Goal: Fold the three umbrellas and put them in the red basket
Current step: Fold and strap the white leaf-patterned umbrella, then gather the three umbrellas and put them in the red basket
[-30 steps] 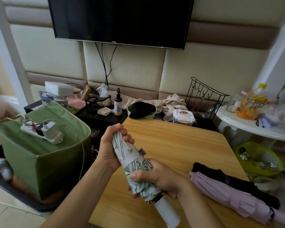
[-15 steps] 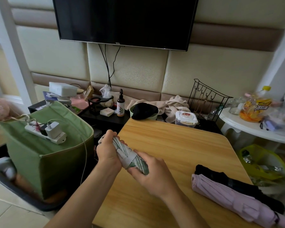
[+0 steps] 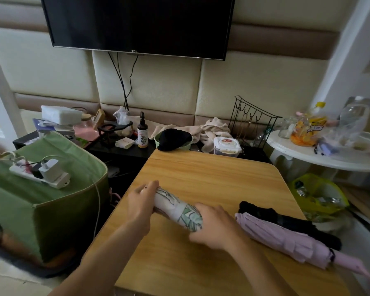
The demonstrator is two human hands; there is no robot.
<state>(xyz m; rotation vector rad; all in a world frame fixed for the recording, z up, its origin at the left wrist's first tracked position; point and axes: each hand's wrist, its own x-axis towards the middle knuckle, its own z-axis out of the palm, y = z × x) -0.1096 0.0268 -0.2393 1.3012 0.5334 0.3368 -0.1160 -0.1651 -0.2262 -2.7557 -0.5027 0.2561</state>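
Note:
A folded white umbrella with green leaf print (image 3: 178,208) lies low over the wooden table (image 3: 212,176), held at both ends. My left hand (image 3: 141,205) grips its far end, and my right hand (image 3: 214,226) wraps its near end, hiding the handle. A folded pink umbrella (image 3: 286,238) lies on the table's right side, with a folded black umbrella (image 3: 286,221) right behind it. No red basket is in view.
A green fabric box (image 3: 41,201) with a white power strip (image 3: 43,174) on top stands left of the table. Behind the table a black shelf holds a spray bottle (image 3: 142,133), cloths and a wipes tub (image 3: 226,145). A white round table (image 3: 320,154) and a yellow-green bin (image 3: 318,195) stand at right.
Both hands have brought the leaf-print umbrella down from a raised, tilted hold to lie nearly flat over the table, closer to the pink umbrella. The camera view shifted down.

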